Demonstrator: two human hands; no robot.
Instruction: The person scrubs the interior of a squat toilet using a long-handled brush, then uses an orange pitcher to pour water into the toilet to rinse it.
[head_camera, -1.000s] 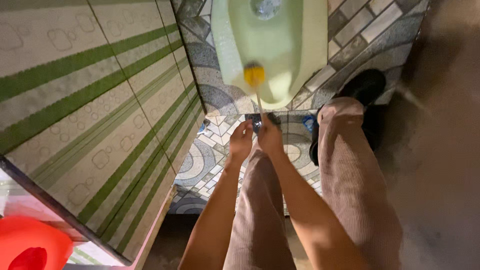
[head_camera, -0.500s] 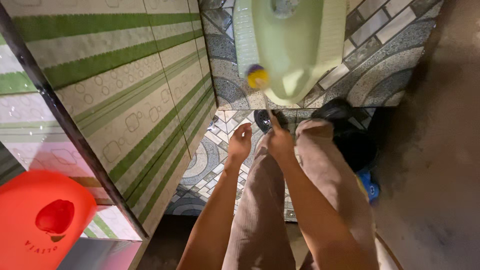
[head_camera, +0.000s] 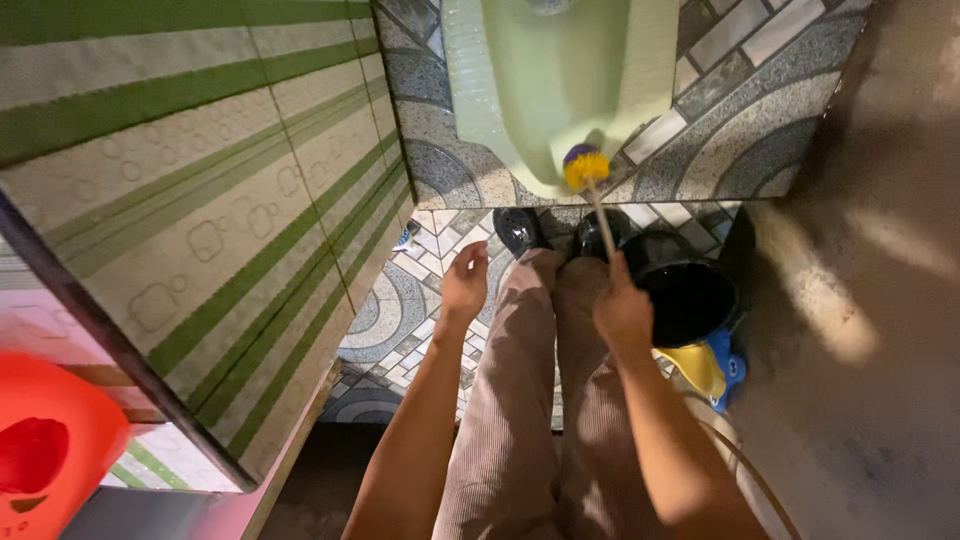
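Patterned grey and white floor tiles (head_camera: 410, 300) are seen from above, with a wall of cream tiles striped in green (head_camera: 200, 200) rising on the left. A pale green squat toilet pan (head_camera: 545, 80) is set into a raised tiled step at the top. A brush (head_camera: 586, 166) with a yellow head is pressed against the near rim of the pan, its thin handle running down to the right hand (head_camera: 622, 312), whose fingers are wrapped tightly around it. The left hand (head_camera: 465, 282) is held free over the floor, fingers loosely curled and slightly apart, touching nothing. A black bucket (head_camera: 690, 295) stands just beside the right hand, and a red plastic container (head_camera: 45, 455) is seen at the lower left.
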